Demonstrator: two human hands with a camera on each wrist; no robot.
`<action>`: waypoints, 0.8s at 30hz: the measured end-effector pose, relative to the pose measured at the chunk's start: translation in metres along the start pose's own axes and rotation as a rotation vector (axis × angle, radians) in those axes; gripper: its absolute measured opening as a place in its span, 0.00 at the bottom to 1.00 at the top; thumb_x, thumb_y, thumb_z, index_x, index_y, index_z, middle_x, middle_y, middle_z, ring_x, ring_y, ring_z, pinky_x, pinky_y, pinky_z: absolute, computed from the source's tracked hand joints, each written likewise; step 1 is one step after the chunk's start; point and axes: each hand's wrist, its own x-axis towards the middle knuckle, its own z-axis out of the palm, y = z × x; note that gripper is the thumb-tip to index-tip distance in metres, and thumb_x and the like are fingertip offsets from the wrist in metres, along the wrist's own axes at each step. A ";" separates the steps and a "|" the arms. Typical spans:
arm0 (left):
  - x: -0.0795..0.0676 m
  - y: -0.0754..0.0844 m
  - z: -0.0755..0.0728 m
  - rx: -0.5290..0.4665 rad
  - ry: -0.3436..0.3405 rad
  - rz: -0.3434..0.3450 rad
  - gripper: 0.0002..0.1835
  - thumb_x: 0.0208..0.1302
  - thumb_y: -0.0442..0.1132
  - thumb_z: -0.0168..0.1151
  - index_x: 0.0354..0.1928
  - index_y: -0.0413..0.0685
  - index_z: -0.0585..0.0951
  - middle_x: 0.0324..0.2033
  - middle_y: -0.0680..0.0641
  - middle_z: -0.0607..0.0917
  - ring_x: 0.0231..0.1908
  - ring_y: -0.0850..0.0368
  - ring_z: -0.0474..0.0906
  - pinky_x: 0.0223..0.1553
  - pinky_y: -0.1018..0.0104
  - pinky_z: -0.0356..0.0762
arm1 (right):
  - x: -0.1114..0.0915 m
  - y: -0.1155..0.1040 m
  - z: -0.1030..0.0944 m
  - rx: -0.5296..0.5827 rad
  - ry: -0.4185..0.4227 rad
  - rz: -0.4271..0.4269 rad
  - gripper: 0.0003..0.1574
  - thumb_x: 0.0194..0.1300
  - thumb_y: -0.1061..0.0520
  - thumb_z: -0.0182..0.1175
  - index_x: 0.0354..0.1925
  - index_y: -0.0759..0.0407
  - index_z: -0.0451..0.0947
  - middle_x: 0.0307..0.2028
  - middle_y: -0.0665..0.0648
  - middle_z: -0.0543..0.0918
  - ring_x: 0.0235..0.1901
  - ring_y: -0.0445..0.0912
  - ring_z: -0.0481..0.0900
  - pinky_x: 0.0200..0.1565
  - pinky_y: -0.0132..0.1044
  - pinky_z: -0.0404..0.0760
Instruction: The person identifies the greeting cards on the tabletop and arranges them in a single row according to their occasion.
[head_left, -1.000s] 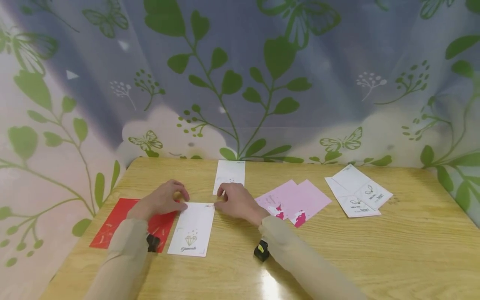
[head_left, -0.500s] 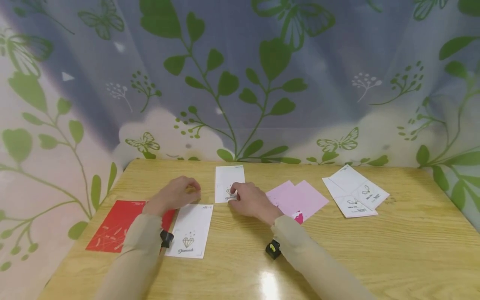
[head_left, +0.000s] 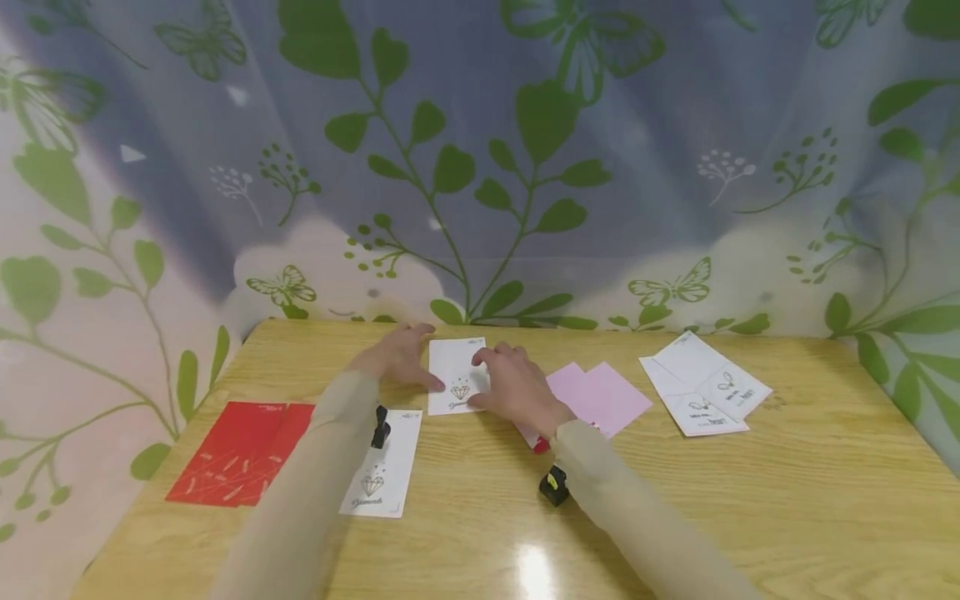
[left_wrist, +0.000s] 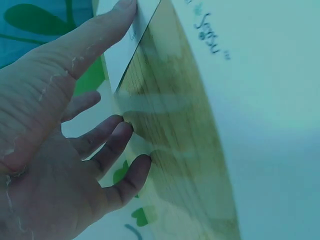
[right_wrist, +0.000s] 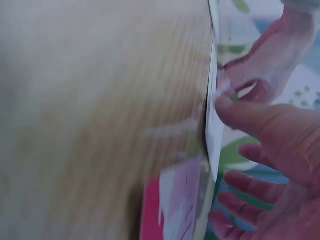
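Note:
A white card [head_left: 457,357] with a heart-shaped diamond drawing lies at the back of the table between both hands. At its left side, my left hand [head_left: 401,357] has its fingers spread, and the thumb [left_wrist: 107,27] overlaps the card's edge in the left wrist view. My right hand [head_left: 517,387] is at the card's right side, fingers loosely bent, its thumb [right_wrist: 245,115] right at the card's edge. A second white card [head_left: 401,467] marked "Diamonds" lies nearer the front, its upper left hidden under the left forearm.
Red cards [head_left: 232,450] lie at the left, partly behind the left sleeve. Pink cards [head_left: 611,396] overlap right of my right hand, which covers part of them. White cards [head_left: 701,392] with "heart" lettering are fanned at the back right. A patterned curtain [head_left: 480,167] hangs behind the table.
My left hand has left the near white card and moved to the back card's left side. My right hand has moved right to that card's right side. The back card has shifted slightly forward.

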 end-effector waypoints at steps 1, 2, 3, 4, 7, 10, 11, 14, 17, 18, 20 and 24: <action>0.001 0.000 -0.001 0.020 -0.018 -0.011 0.58 0.53 0.57 0.78 0.79 0.45 0.56 0.76 0.32 0.60 0.76 0.32 0.57 0.73 0.34 0.60 | 0.002 0.003 -0.001 -0.016 -0.010 0.008 0.39 0.58 0.44 0.76 0.64 0.54 0.76 0.61 0.61 0.78 0.60 0.60 0.74 0.60 0.61 0.76; 0.002 0.001 -0.002 0.033 -0.034 -0.019 0.59 0.52 0.58 0.79 0.79 0.46 0.57 0.76 0.32 0.58 0.76 0.31 0.56 0.72 0.33 0.61 | 0.004 0.005 -0.001 -0.028 -0.025 0.019 0.44 0.56 0.42 0.77 0.67 0.53 0.74 0.64 0.62 0.75 0.64 0.62 0.72 0.63 0.65 0.73; 0.002 0.001 -0.003 0.037 -0.049 -0.029 0.59 0.51 0.59 0.79 0.79 0.48 0.57 0.77 0.32 0.57 0.76 0.31 0.56 0.71 0.32 0.61 | 0.005 0.008 -0.002 -0.039 -0.039 0.028 0.48 0.55 0.41 0.77 0.69 0.53 0.73 0.67 0.62 0.73 0.66 0.63 0.70 0.65 0.68 0.70; 0.002 0.002 -0.003 0.039 -0.062 -0.036 0.59 0.51 0.60 0.79 0.79 0.49 0.58 0.76 0.32 0.57 0.75 0.30 0.56 0.70 0.31 0.62 | 0.007 0.011 -0.002 -0.046 -0.052 0.037 0.50 0.55 0.39 0.77 0.71 0.52 0.71 0.69 0.62 0.71 0.68 0.64 0.68 0.66 0.70 0.67; 0.003 0.001 -0.004 0.035 -0.088 -0.051 0.57 0.51 0.61 0.78 0.79 0.51 0.60 0.76 0.33 0.57 0.74 0.30 0.57 0.69 0.29 0.63 | 0.010 0.016 -0.003 -0.056 -0.076 0.051 0.55 0.55 0.35 0.76 0.74 0.52 0.67 0.71 0.62 0.69 0.69 0.65 0.67 0.66 0.73 0.65; 0.005 -0.001 -0.005 0.019 -0.074 -0.042 0.53 0.52 0.59 0.77 0.76 0.49 0.64 0.73 0.33 0.61 0.73 0.32 0.59 0.70 0.32 0.63 | 0.013 0.018 -0.003 -0.065 -0.092 0.052 0.57 0.55 0.33 0.75 0.75 0.52 0.66 0.71 0.62 0.69 0.70 0.66 0.67 0.67 0.74 0.63; 0.006 -0.002 -0.005 0.005 -0.067 -0.039 0.51 0.53 0.59 0.77 0.75 0.48 0.65 0.73 0.33 0.62 0.73 0.33 0.60 0.70 0.33 0.63 | 0.013 0.019 -0.003 -0.067 -0.094 0.053 0.57 0.55 0.33 0.74 0.75 0.52 0.66 0.71 0.63 0.70 0.70 0.66 0.67 0.67 0.74 0.62; 0.008 -0.004 -0.004 -0.031 -0.045 -0.039 0.50 0.55 0.59 0.75 0.74 0.43 0.65 0.72 0.34 0.64 0.72 0.36 0.60 0.72 0.37 0.63 | 0.013 0.020 -0.003 -0.073 -0.099 0.056 0.55 0.56 0.32 0.74 0.74 0.52 0.67 0.71 0.62 0.70 0.70 0.66 0.66 0.68 0.74 0.61; 0.008 -0.007 -0.002 -0.074 -0.028 -0.052 0.50 0.57 0.61 0.72 0.74 0.40 0.65 0.72 0.34 0.63 0.72 0.38 0.60 0.72 0.39 0.63 | 0.013 0.021 -0.001 -0.075 -0.103 0.059 0.54 0.56 0.32 0.73 0.73 0.51 0.68 0.71 0.62 0.69 0.70 0.65 0.66 0.68 0.74 0.60; 0.008 -0.008 -0.001 -0.090 -0.021 -0.058 0.49 0.58 0.61 0.72 0.73 0.40 0.65 0.72 0.34 0.63 0.72 0.38 0.60 0.72 0.40 0.64 | 0.013 0.021 -0.001 -0.074 -0.105 0.060 0.54 0.56 0.32 0.73 0.73 0.51 0.69 0.71 0.62 0.69 0.70 0.65 0.66 0.68 0.74 0.59; 0.009 -0.010 -0.001 -0.122 -0.008 -0.061 0.46 0.60 0.60 0.71 0.71 0.40 0.67 0.71 0.33 0.62 0.71 0.37 0.61 0.71 0.40 0.64 | 0.013 0.021 0.000 -0.074 -0.106 0.063 0.53 0.56 0.32 0.73 0.73 0.51 0.69 0.71 0.62 0.69 0.70 0.65 0.65 0.69 0.74 0.59; 0.010 -0.011 0.000 -0.181 0.007 -0.057 0.41 0.60 0.56 0.71 0.68 0.39 0.71 0.71 0.32 0.61 0.71 0.36 0.61 0.72 0.41 0.63 | 0.013 0.022 0.000 -0.069 -0.106 0.068 0.52 0.57 0.32 0.72 0.72 0.51 0.69 0.71 0.61 0.68 0.71 0.64 0.65 0.68 0.73 0.60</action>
